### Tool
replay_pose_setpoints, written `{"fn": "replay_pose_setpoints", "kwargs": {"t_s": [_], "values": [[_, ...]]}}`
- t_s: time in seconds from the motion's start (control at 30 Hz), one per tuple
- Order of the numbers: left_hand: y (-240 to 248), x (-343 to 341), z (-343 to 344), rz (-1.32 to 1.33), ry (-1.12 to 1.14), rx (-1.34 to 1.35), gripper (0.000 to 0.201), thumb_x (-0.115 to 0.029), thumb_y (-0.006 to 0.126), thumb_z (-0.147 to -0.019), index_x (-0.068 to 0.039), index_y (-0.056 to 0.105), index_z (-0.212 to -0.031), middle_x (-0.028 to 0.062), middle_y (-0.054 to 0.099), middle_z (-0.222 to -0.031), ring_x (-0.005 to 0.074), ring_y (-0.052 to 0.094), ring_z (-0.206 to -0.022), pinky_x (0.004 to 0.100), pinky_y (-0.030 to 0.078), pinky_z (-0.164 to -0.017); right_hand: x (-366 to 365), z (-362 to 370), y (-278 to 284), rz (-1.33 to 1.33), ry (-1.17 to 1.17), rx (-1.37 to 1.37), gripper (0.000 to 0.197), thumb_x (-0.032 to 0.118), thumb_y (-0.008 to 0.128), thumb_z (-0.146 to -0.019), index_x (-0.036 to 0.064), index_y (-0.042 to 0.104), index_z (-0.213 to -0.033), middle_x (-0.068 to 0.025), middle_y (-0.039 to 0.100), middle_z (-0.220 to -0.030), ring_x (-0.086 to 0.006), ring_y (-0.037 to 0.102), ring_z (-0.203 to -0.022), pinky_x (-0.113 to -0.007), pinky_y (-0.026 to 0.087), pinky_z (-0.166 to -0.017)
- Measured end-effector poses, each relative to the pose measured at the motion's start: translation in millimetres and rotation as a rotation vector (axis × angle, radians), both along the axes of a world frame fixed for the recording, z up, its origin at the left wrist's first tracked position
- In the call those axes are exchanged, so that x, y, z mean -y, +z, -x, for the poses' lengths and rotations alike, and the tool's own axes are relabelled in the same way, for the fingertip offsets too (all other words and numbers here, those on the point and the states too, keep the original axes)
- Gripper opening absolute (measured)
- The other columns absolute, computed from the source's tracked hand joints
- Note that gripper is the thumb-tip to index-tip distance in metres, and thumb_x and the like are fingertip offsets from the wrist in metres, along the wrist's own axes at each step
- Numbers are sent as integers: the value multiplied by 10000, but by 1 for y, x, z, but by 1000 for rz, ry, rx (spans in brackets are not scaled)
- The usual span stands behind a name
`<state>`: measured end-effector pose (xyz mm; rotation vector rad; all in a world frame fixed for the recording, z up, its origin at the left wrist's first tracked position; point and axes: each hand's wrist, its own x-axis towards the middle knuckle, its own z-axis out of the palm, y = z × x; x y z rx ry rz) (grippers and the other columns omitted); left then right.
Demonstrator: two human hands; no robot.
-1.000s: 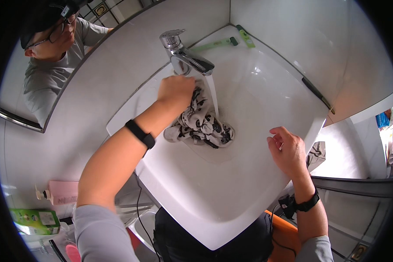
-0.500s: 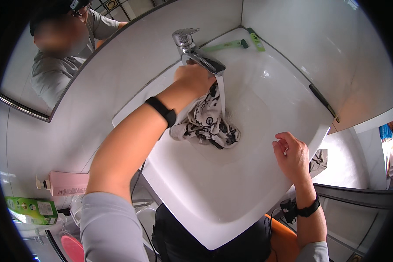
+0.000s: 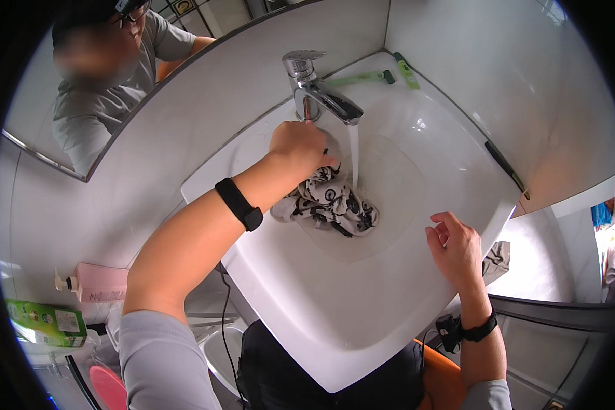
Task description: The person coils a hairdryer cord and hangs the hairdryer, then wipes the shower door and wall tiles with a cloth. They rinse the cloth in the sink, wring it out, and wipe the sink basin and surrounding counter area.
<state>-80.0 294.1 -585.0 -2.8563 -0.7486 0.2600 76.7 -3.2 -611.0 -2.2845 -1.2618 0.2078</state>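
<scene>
A pale cloth [image 3: 331, 198] with a black pattern lies crumpled and wet in the white sink [image 3: 362, 307]. Water runs from the chrome faucet [image 3: 321, 92] beside it into a shallow pool. My left hand [image 3: 299, 147] is just below the faucet, closed at the cloth's upper end with the thumb against the fabric; the other fingertips are hidden under the hand. Over the sink's right side hovers my right hand [image 3: 454, 246], fingers loosely curled and apart, nothing visible in it.
A green razor-like item [image 3: 362, 78] and a green tube [image 3: 406, 70] lie on the sink's back ledge. A dark pen-like stick [image 3: 507, 169] rests along the right rim. Left of the sink are a pink pump bottle [image 3: 99, 282] and a green pack [image 3: 46, 323]. A mirror [image 3: 31, 102] hangs at upper left.
My left hand has come down and away from behind the faucet spout, and the cloth's upper end has dropped with it. The right hand has stayed nearly in place. Water still runs.
</scene>
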Motion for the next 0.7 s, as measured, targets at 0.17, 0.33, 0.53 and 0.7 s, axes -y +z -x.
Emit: {"fn": "replay_pose_setpoints", "kwargs": {"t_s": [0.17, 0.33, 0.53, 0.7], "values": [[-1, -3, 24, 50, 133, 62, 828, -634, 611, -850, 22, 517, -1347, 147, 709, -837, 317, 704, -813, 395, 548, -698, 4, -1, -2, -6, -10, 15, 184, 155, 692, -823, 56, 665, -976, -77, 669, -738, -244, 662, -645, -358, 530, -634], [22, -47, 27, 206, 309, 12, 961, -829, 511, -773, -210, 398, -1499, 182, 692, -1148, 372, 636, -1122, 469, 485, -965, 1, 0, -1, -10, 6, 23, 183, 158, 689, -830, 61, 663, -984, -68, 667, -742, -236, 657, -638, -360, 526, -629], [18, -60, 28, 207, 230, 91, 971, -827, 530, -757, -195, 426, -1487, 204, 688, -1138, 385, 637, -1111, 458, 482, -974, -1, 3, 1, 3, 6, 28, 184, 161, 690, -830, 61, 661, -982, -66, 668, -746, -235, 661, -648, -356, 526, -628], [21, -16, 48, 161, 189, -19, 943, -758, 582, -781, -189, 387, -1507, 194, 707, -970, 365, 684, -963, 442, 528, -847, 4, 1, 2, -4, -6, 28, 181, 151, 692, -827, 59, 662, -980, -71, 672, -747, -238, 663, -646, -356, 529, -625]]}}
